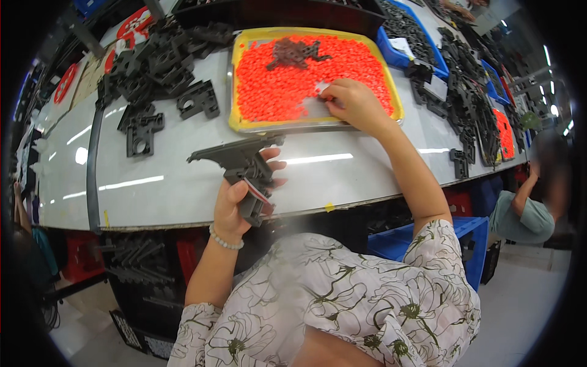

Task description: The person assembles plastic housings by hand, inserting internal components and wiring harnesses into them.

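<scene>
My left hand (235, 205) is wrapped round a dark grey plastic part (244, 162) with a long flat arm, held above the near side of the table. A thin red and white strip shows along that part near my thumb. My right hand (354, 105) reaches into a yellow-rimmed tray (397, 113) full of small orange-red plastic pieces (269, 82). Its thumb and fingers are pinched together over a bare patch of the tray; whatever is between the fingertips is too small to make out. Farther back in the tray, a dark brownish part (293, 54) lies on the pieces.
A heap of dark grey plastic parts (159, 64) covers the table's back left. Blue bins (422, 43) with dark parts stand at the back right, beside more piled parts (455, 92). A black crate (287, 15) sits behind the tray. Another person (526, 211) is at the right.
</scene>
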Motion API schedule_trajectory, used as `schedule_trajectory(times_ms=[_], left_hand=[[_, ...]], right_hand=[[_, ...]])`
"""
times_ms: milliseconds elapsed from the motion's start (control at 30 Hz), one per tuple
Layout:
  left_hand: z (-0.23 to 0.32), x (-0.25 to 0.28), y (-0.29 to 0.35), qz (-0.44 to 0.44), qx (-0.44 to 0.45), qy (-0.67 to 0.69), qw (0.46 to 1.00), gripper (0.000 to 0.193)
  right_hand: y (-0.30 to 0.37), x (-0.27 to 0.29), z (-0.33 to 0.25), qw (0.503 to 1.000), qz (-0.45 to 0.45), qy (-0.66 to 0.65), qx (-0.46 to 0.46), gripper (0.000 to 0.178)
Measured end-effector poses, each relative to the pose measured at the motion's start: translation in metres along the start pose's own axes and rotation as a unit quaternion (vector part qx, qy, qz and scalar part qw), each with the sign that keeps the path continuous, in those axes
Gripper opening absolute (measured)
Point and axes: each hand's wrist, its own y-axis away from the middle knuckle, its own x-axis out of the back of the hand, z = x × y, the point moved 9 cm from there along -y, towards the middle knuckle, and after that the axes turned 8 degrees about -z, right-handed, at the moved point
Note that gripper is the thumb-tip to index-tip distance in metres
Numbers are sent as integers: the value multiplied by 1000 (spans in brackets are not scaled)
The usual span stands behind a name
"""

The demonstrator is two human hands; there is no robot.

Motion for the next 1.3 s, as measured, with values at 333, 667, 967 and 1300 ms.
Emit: schedule_trajectory(times_ms=[333, 667, 967, 1300], left_hand=[[-1, 1, 5, 1, -10, 95, 995, 83], [5, -15, 10, 1, -72, -36, 997, 85], [9, -29, 10, -4, -77, -103, 992, 86], [17, -30, 9, 7, -89, -153, 984, 87]], right_hand=[[21, 29, -76, 978, 36, -201, 33, 17], [56, -4, -150, 969, 19, -219, 109, 25], [60, -1, -158, 972, 23, -184, 144, 19], [60, -1, -156, 969, 59, -201, 130, 22]])
